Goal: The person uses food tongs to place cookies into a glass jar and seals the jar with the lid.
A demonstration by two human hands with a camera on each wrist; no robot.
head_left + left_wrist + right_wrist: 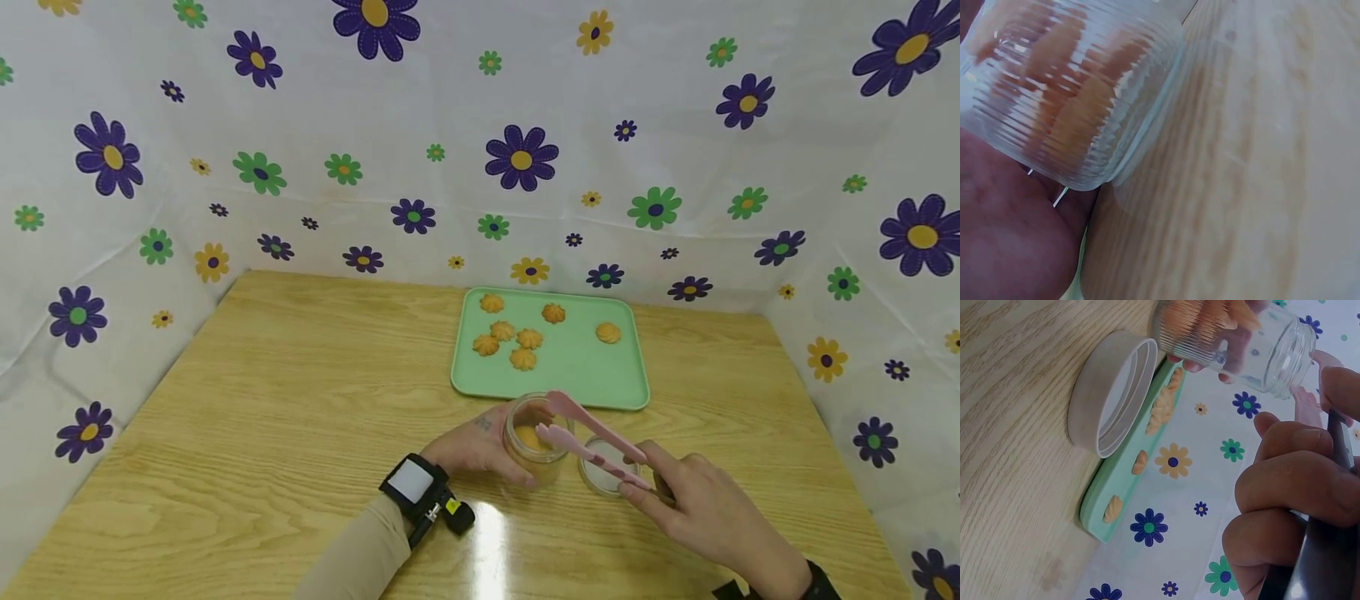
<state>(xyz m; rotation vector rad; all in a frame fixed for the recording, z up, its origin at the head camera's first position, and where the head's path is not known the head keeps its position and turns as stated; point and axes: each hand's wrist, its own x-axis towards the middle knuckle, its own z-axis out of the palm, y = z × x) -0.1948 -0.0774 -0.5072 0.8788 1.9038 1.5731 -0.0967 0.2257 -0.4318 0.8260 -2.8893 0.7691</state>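
Observation:
My left hand [480, 450] holds a clear ribbed jar [542, 473] from its left side, the thumb in front and the other fingers behind it. Several golden cookies [1085, 100] lie inside. In my right hand [697, 504] is a pair of pink tongs [600, 432] with a dark handle [1322, 556]. The tong tips are apart over the jar's mouth, with no cookie visible between them. Just right of the jar, partly behind the tongs, is a round lid [1094, 394] resting on the table.
Behind the jar, a mint-green tray [585, 379] bears several swirled cookies, with a lone cookie [608, 333] toward its right side. The wooden table [300, 392] is enclosed at the back and sides by a flower-printed white cloth [435, 100].

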